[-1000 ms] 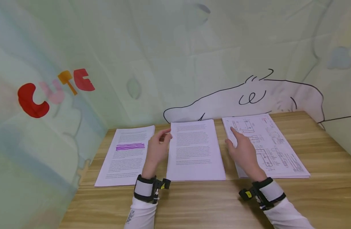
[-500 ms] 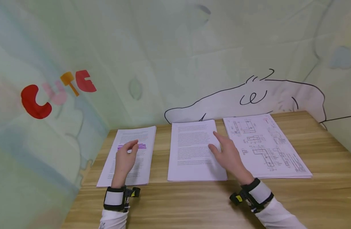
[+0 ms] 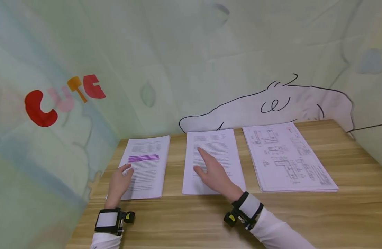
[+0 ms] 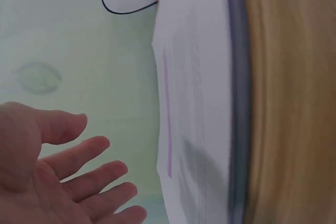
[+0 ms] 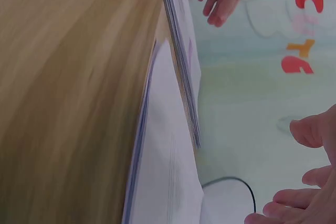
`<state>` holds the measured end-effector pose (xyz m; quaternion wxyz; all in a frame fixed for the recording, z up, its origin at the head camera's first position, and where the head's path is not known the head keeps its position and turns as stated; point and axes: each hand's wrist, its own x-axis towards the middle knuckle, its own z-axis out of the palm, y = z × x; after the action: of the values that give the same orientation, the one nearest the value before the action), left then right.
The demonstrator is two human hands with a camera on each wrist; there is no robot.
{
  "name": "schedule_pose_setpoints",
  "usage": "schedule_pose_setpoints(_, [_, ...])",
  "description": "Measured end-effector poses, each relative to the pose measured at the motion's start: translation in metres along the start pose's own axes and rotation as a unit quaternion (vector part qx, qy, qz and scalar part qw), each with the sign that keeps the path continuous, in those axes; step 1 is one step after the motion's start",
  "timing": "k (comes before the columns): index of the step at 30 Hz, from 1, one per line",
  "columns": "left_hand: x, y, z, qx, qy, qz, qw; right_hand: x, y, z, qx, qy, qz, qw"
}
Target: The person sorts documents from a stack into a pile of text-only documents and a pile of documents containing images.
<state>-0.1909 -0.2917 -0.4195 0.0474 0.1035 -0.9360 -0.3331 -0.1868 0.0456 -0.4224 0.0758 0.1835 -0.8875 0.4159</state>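
Note:
Three stacks of printed paper lie side by side. The left paper stack [image 3: 147, 180] has a purple highlighted band across its text. Over that stack's left edge is my left hand [image 3: 118, 181], fingers loosely bent and holding nothing; the left wrist view shows a gap between it and the pages. The middle paper stack [image 3: 216, 138] carries plain text. My right hand [image 3: 216, 174] hovers above it with the index finger extended, and its fingers hold nothing in the right wrist view. Technical drawings cover the top sheet of the right paper stack [image 3: 290, 159], which no hand touches.
The stacks rest on a wooden table [image 3: 184, 221]. Behind and to the left hangs a printed cloth backdrop [image 3: 166, 62] with colourful letters. Each wrist wears a strap with a small camera, the left wrist camera [image 3: 128, 217] and the right wrist camera [image 3: 230, 219].
Both hands have moved left: my left hand from the gap beside the middle stack to the left stack's left edge, my right hand from the drawings to the middle stack. The stacks stay put.

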Motion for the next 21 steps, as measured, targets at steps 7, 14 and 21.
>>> schedule_pose_setpoints(7, [0.001,-0.024,-0.008,0.063,-0.033,-0.035,0.9969,0.01,-0.019,0.027,0.02,-0.039,-0.006,0.999])
schedule_pose_setpoints(14, [0.005,-0.032,-0.008,0.103,-0.078,-0.032,0.9911,0.017,-0.027,0.054,0.095,-0.082,0.024,0.9918])
schedule_pose_setpoints(21, [0.007,-0.034,-0.008,0.099,-0.109,-0.035,0.9885,0.015,-0.033,0.079,0.197,-0.149,0.102,0.9636])
